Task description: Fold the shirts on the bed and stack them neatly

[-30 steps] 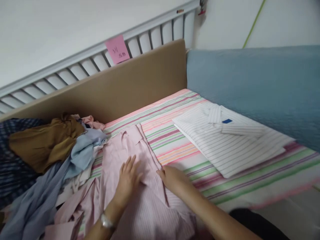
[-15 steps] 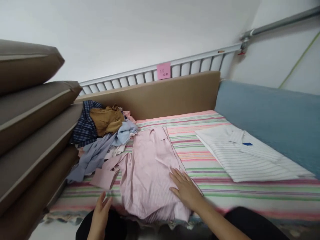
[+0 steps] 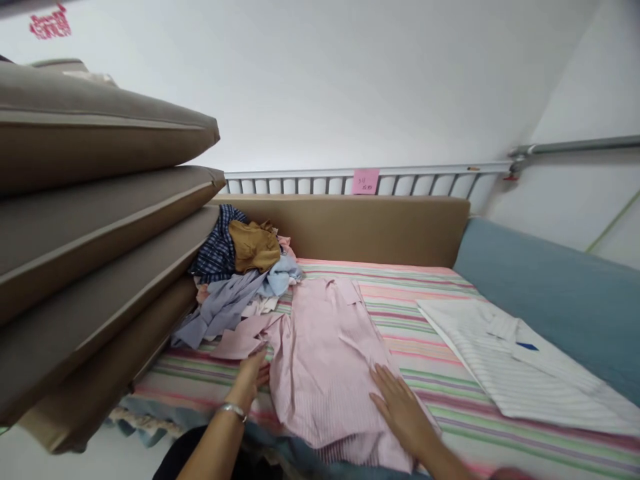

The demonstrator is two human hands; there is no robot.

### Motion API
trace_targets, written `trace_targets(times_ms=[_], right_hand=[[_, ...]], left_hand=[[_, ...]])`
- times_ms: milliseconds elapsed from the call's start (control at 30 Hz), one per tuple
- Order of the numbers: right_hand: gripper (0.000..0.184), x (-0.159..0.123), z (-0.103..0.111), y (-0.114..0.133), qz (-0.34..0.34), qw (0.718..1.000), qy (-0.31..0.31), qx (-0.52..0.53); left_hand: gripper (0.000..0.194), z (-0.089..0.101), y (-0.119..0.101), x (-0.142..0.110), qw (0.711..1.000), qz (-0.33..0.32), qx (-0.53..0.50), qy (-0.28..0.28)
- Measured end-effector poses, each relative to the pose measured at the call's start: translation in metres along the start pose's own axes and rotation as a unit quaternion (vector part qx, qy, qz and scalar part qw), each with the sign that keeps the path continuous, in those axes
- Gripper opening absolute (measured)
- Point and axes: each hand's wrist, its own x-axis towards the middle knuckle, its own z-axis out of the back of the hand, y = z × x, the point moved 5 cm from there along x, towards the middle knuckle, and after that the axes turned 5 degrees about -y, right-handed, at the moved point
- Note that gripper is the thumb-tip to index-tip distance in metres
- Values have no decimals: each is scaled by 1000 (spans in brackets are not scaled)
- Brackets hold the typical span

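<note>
A pink pinstriped shirt (image 3: 330, 360) lies spread on the striped bed cover, one side folded inward and a sleeve (image 3: 245, 335) sticking out to the left. My right hand (image 3: 403, 407) rests flat on the shirt's right side, fingers stretched out. At the lower edge of that sleeve is my left hand (image 3: 251, 377), a silver bracelet on its wrist. Its fingers show partly and look apart; whether they touch the cloth I cannot tell. Over on the right lies a folded white striped shirt (image 3: 520, 363) with a small blue tag at its collar.
A heap of crumpled clothes (image 3: 235, 293) lies at the bed's left side, against stacked brown cushions (image 3: 110, 267). Along the back stands a brown padded board (image 3: 370, 230), below a radiator with a pink note (image 3: 365, 181). A blue padded board (image 3: 550, 293) borders the right.
My left hand has moved forward to the pink shirt's sleeve. My right hand remains flat on the shirt. The view has turned, so more of the cushions shows.
</note>
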Motion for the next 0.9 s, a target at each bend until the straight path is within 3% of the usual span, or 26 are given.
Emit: trace_targets(times_ms=[133,267,367,467,567,700,800,900], right_hand=[[53,-1,-3,-1,-9,999,28,19],[47,16,22,5,-23,999,28,16],[43,52,46,27,-18,999,7,29],[40,106,50,58,-13,997,5,77],[39,169,29,88,-29,995,25,94],[44,243,-17,118,-63,994,46,75],[55,283,-48,130,-87,994,39,54],[58,310,-71,133,-103,993,44,35]], left_hand=[[34,-23,-7,17,1000,-23,14,10],[28,-32,-10,42,998,-47,49,-16],[25,-38,-10,57,994,-73,87,4],[17,-45,-13,65,985,-117,120,28],[14,-52,-18,71,973,-173,146,38],[13,-53,-21,78,961,-203,179,55],[13,-50,-18,83,947,-213,227,80],[17,-41,-12,89,916,-245,310,70]])
